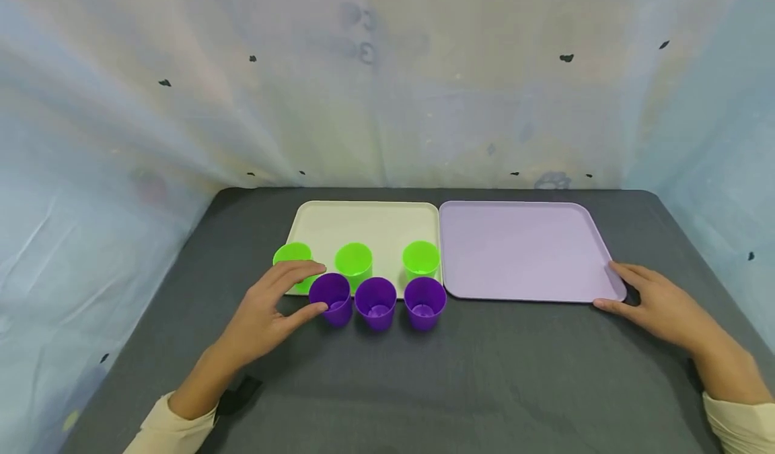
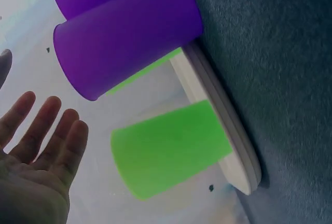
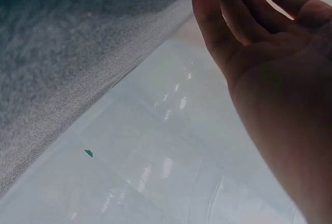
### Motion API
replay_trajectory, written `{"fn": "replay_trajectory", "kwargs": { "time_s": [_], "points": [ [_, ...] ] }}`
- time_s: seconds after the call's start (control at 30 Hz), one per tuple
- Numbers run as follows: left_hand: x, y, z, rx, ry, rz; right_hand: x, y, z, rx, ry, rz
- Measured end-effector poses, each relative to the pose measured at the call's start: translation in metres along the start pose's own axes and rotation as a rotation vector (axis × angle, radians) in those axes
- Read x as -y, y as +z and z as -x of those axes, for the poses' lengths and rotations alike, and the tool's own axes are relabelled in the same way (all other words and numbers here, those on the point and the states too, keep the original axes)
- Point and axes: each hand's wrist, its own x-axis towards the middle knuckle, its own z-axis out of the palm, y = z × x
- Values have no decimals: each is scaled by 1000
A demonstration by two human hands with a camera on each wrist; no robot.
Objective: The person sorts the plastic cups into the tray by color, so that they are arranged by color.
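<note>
My left hand [image 1: 263, 316] is beside the leftmost purple cup [image 1: 330, 292], thumb and fingers spread around its left side. The left wrist view shows those fingers [image 2: 67, 149] apart from the nearest purple cup [image 2: 129, 37]. Three purple cups stand upright in a row at the front edge of a cream tray [image 1: 369, 220]. Behind them, three green cups stand on that tray: a left one [image 1: 292, 252] partly hidden by my hand, a middle one [image 1: 354, 260] and a right one [image 1: 421, 259]. My right hand [image 1: 662, 306] holds the near right corner of a lavender tray [image 1: 521, 252].
Both trays lie side by side on a dark grey cloth-covered table [image 1: 424, 387]. A pale, patterned sheet [image 1: 387, 91] hangs behind the table and at its sides. In the right wrist view, the table's cloth edge [image 3: 104, 79] meets the sheet.
</note>
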Motion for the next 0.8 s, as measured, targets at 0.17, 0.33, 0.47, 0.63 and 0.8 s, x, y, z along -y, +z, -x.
{"fn": "replay_trajectory", "kwargs": {
  "time_s": [0.17,0.33,0.47,0.63,0.8],
  "points": [
    [0,-1,-2,84,-72,11,-1,0,-2,-4,-4,1],
    [-3,3,0,133,-92,19,-1,2,-1,-8,0,23],
    [-3,8,1,141,-99,32,-1,3,0,3,12,44],
    [1,8,2,140,-105,40,-1,2,-2,33,22,24],
    [3,8,2,156,-121,62,0,0,-3,39,23,28]
  ]
}}
